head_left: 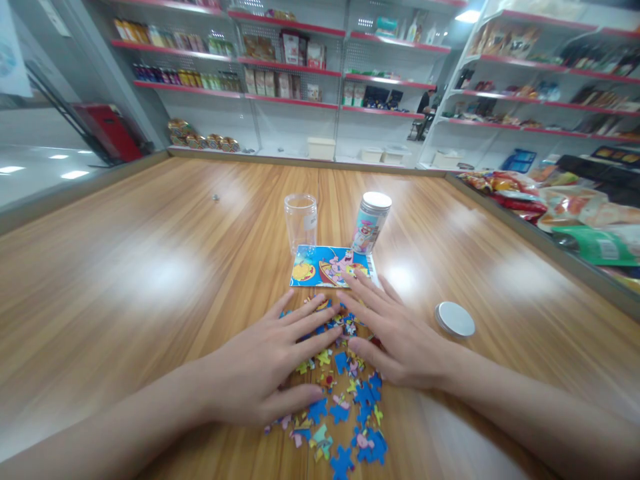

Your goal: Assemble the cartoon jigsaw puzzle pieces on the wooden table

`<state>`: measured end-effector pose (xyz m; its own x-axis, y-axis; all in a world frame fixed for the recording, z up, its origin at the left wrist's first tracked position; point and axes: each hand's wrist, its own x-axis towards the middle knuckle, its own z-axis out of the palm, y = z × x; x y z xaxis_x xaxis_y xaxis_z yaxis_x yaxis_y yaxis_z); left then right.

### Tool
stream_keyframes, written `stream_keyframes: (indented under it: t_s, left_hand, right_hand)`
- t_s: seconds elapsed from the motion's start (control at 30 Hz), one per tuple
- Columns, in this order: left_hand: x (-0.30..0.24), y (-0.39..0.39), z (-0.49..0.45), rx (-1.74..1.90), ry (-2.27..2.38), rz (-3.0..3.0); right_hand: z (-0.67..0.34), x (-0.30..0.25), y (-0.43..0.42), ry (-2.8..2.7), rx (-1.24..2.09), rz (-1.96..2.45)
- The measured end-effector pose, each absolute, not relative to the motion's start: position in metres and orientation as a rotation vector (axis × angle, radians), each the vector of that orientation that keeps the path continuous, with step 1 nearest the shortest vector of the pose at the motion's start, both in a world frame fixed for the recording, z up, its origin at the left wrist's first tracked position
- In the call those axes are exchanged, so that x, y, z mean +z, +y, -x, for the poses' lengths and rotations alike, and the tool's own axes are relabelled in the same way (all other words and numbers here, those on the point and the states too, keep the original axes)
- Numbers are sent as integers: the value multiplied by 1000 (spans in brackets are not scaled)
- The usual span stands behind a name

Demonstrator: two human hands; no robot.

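Note:
Both of my hands lie flat, fingers spread, on a heap of loose jigsaw pieces (345, 407) on a wooden table (150, 280). My left hand (265, 367) covers the left side of the heap, its fingers pointing up and to the right. My right hand (395, 333) covers the right side, its fingertips near a printed cartoon picture card (327, 265). The pieces are mostly blue, with some yellow and pink. Neither hand grips anything.
Behind the card stand an empty clear jar (301, 222) and a lidded printed can (371, 222). A round silver lid (455, 319) lies to the right of my right hand. Snack packets (575, 213) line the table's right edge. Stocked shop shelves (300, 73) fill the background.

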<state>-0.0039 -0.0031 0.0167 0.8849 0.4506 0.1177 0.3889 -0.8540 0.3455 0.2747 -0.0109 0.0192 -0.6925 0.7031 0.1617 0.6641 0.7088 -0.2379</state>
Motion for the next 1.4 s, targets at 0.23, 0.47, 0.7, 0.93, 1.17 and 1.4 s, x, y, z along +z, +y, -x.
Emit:
stream_keyframes:
  t_s: [0.23, 0.47, 0.7, 0.93, 1.17, 1.4]
  left_hand:
    - [18, -12, 3, 143, 657, -2737]
    - [14, -12, 9, 269, 564, -2715]
    - [8, -17, 15, 387, 784, -2630]
    - [11, -15, 15, 361, 684, -2588]
    - [8, -19, 21, 394, 836, -2536]
    - [2, -43, 41, 321, 779, -2719]
  right_hand:
    - [-271, 15, -17, -2843, 320, 1052]
    - [-270, 20, -28, -2733, 513, 945]
    - [-284, 17, -39, -2492, 492, 1025]
    - [-275, 18, -36, -2436, 696, 937]
    - [-319, 10, -54, -2439, 533, 1125]
    - [-335, -5, -102, -2582, 393, 1382]
